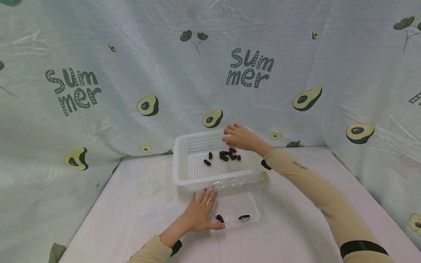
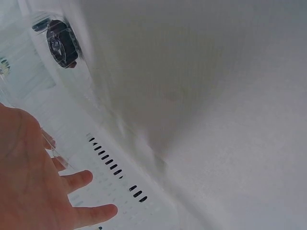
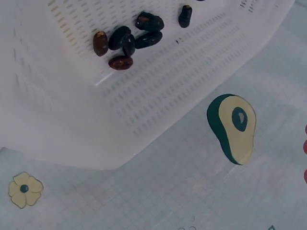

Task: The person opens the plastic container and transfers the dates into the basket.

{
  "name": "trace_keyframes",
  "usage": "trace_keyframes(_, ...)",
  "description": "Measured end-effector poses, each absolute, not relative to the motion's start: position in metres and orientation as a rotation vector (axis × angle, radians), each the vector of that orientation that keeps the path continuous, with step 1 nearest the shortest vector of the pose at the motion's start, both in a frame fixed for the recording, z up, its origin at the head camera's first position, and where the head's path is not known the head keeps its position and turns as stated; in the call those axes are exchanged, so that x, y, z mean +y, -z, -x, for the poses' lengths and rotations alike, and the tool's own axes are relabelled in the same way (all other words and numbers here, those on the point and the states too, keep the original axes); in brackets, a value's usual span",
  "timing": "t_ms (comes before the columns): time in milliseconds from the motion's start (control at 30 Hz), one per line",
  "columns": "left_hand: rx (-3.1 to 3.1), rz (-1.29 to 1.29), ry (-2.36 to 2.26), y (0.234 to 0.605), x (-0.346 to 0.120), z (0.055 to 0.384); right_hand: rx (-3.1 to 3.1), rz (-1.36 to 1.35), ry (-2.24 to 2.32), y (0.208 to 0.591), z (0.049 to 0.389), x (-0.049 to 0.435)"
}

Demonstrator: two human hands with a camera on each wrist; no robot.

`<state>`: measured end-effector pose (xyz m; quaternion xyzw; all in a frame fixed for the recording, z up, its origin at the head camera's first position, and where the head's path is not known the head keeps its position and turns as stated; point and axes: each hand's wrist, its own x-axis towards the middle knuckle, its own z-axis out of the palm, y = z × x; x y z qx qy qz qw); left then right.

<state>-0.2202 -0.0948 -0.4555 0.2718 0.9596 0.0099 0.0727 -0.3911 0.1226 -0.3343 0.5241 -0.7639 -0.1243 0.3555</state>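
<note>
A white perforated plastic basket [image 1: 182, 160] holds several dark brown, wrinkled, oval fruits that look like dates [image 3: 148, 22]. Over its far right side hovers my right hand [image 1: 242, 138], fingers loosely bent and nothing visible in them; the right wrist view leaves this hand out. In front of the basket sits a clear plastic box [image 1: 235, 204] with two more dates [image 1: 244, 217], one at its left side and one near the front right. My left hand [image 1: 200, 213] rests at the box's left edge with fingers spread. The left wrist view shows its palm [image 2: 24, 177] and straight fingers.
A crinkled clear plastic lid [image 1: 241, 180] lies between the box and the basket's front wall. The white-covered table [image 1: 144, 204] is bounded at the back and sides by a hanging sheet [image 1: 184, 73] printed with avocados and lettering.
</note>
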Motion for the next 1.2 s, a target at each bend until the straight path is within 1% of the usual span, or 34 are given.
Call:
trace_keyframes(233, 2.883, -0.820, -0.038, 0.457, -0.095, 0.221, -1.879, -1.365, 0.201, 0.336, 0.371, 0.155)
trace_keyframes(467, 2.892, -0.821, -0.052, 0.456, -0.095, 0.221, -1.923, -1.365, 0.141, 0.342, 0.340, 0.198)
trace_keyframes(733, 2.892, -0.816, -0.050, 0.457, -0.095, 0.220, -1.995, -1.381, 0.126, 0.361, 0.304, 0.235)
trace_keyframes(933, 2.895, -0.817, -0.048, 0.459, -0.095, 0.221, -1.942, -1.435, 0.149, 0.382, 0.280, 0.240)
trace_keyframes(1200, 2.912, -0.842, -0.042, 0.458, -0.095, 0.220, -1.830, -1.535, 0.203, 0.398, 0.258, 0.222)
